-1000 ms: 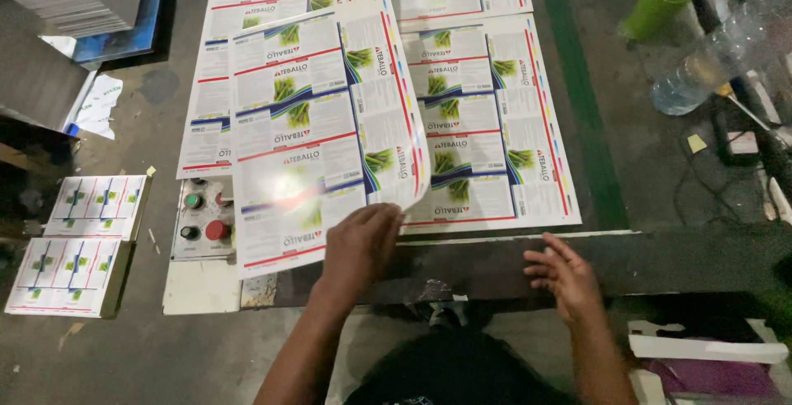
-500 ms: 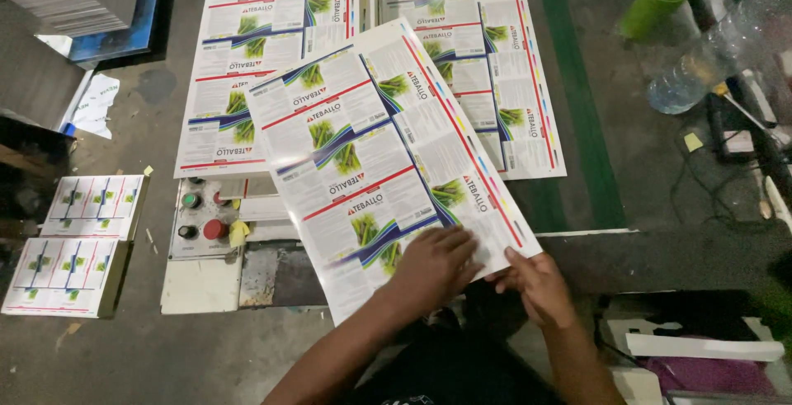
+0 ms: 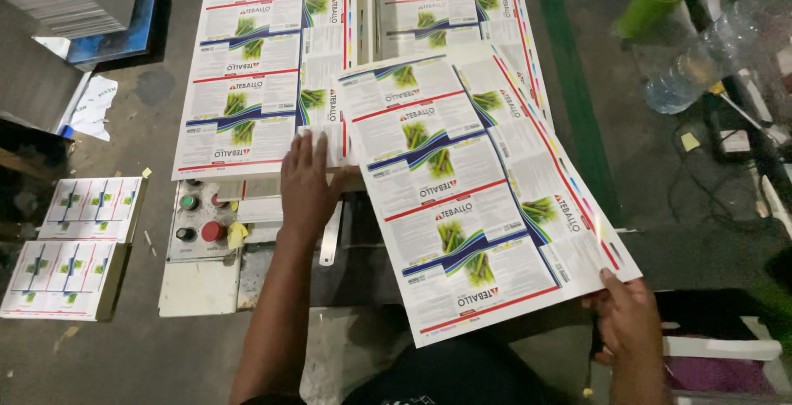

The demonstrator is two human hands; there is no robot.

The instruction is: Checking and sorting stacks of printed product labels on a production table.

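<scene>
The right hand (image 3: 631, 322) sat nearest the camera, its fingers curled and pinching the near right corner of a large printed sheet (image 3: 474, 199); the thumb lay on top of the paper, and the fingers under it could not be seen. That sheet, white with green plant pictures and red and blue stripes, ran up and to the left from those fingertips, tilted against the stacks beneath it.

Further off, the left hand (image 3: 307, 181) lay flat with its fingers spread and straight, the fingertips pressing on the lower edge of the left stack of sheets (image 3: 260, 67). Its thumb reached out to the right and touched the left edge of the tilted sheet. Just left of the wrist sat a grey control panel (image 3: 202, 219) with a red button (image 3: 212, 231) and a green button (image 3: 189, 202), both close to the heel of the hand.

Beyond the fingertips of both hands, a second stack of sheets (image 3: 450, 5) showed above the tilted sheet, lying beside the left stack. Well away to the left of the left hand, two smaller bundles of printed cards (image 3: 70, 256) rested on the floor. Far beyond and to the right of the right hand lay a green cup (image 3: 652, 2) on its side and, near it, a clear plastic bottle (image 3: 701, 58).
</scene>
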